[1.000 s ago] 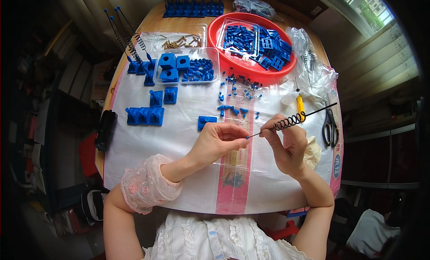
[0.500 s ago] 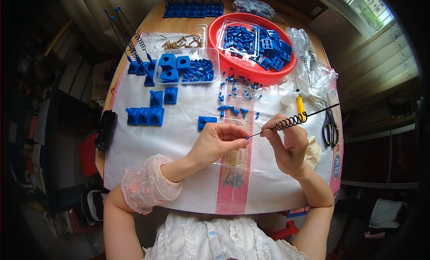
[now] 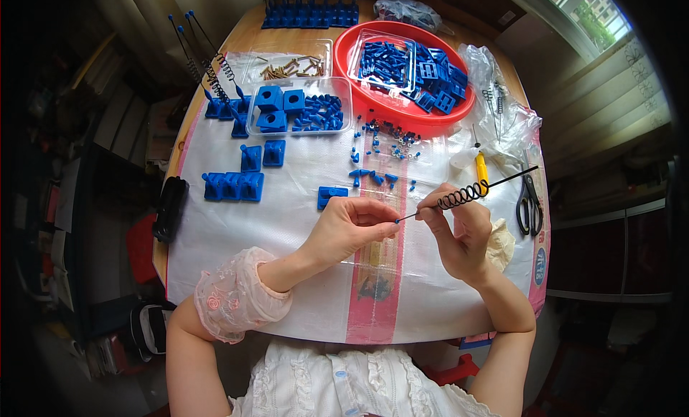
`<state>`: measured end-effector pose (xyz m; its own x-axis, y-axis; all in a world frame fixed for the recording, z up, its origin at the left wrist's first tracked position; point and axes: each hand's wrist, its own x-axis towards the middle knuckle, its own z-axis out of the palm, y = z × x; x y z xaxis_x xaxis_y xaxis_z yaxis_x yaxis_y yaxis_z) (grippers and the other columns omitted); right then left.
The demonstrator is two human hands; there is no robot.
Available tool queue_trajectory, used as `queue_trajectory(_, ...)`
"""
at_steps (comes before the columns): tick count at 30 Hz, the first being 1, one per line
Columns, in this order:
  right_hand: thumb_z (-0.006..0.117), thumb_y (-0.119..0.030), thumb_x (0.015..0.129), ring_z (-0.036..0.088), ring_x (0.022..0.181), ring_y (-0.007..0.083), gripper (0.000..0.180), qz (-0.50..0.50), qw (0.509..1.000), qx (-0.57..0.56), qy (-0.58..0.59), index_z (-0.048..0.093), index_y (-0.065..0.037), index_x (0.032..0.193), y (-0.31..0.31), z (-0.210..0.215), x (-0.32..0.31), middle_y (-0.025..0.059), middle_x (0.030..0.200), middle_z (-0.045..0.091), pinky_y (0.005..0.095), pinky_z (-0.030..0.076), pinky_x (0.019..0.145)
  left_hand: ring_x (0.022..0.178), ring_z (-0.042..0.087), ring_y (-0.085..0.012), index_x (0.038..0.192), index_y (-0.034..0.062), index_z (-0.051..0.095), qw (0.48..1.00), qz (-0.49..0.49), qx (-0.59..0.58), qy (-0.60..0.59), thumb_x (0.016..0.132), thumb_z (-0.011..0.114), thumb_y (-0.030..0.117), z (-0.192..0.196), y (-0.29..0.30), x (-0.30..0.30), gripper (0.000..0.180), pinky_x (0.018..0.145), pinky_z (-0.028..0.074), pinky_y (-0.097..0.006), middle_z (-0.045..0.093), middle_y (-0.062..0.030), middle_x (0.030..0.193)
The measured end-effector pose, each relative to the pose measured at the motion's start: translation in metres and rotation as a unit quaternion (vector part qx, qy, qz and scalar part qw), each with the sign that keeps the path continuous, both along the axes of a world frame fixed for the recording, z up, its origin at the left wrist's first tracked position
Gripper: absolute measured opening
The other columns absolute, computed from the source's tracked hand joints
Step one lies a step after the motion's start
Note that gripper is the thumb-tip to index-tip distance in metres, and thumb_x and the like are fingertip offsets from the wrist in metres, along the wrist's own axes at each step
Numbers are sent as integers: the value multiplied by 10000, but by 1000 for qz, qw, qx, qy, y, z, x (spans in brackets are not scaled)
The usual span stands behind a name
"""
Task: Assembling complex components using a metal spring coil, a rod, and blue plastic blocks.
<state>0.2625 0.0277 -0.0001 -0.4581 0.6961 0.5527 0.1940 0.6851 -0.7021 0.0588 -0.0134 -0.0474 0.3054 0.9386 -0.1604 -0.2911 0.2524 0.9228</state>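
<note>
While the right hand (image 3: 465, 234) grasps a thin black rod (image 3: 470, 194) carrying a coiled spring (image 3: 463, 195), the left hand (image 3: 352, 227) pinches a tiny blue cap (image 3: 397, 220) at its near tip, mostly hidden by fingertips. Far right, a crumpled clear plastic bag (image 3: 502, 105) lies beside a red bowl (image 3: 402, 115); its contents are indistinct.

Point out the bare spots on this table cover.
Free: the white sheet between the row of blue blocks and the left hand, and below both hands. Crowded: around the red basin, clear tray and scissors.
</note>
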Motion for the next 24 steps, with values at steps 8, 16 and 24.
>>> queue_trajectory(8,723,58,806,601,650,179,129,1,1000,3,-10,665,9,911,0,2,0,92,789,652,287,466,586,904,702,-127,1074,-15,701,1000,0,1,-1,879,719,25,1,0,0,199,843,557,-252,729,-84,969)
queue_trajectory(16,714,70,799,607,657,185,137,10,1000,3,3,658,16,912,-1,6,0,97,801,653,287,470,587,914,699,-126,1071,-15,701,1000,0,3,1,873,724,19,1,0,0,202,845,557,-251,727,-80,974)
queue_trajectory(24,716,69,802,609,660,185,134,4,1000,4,-6,661,14,911,-1,5,0,97,802,654,286,473,589,910,699,-125,1065,-15,704,1000,0,-3,-5,871,723,14,1,0,0,197,842,557,-251,727,-79,971)
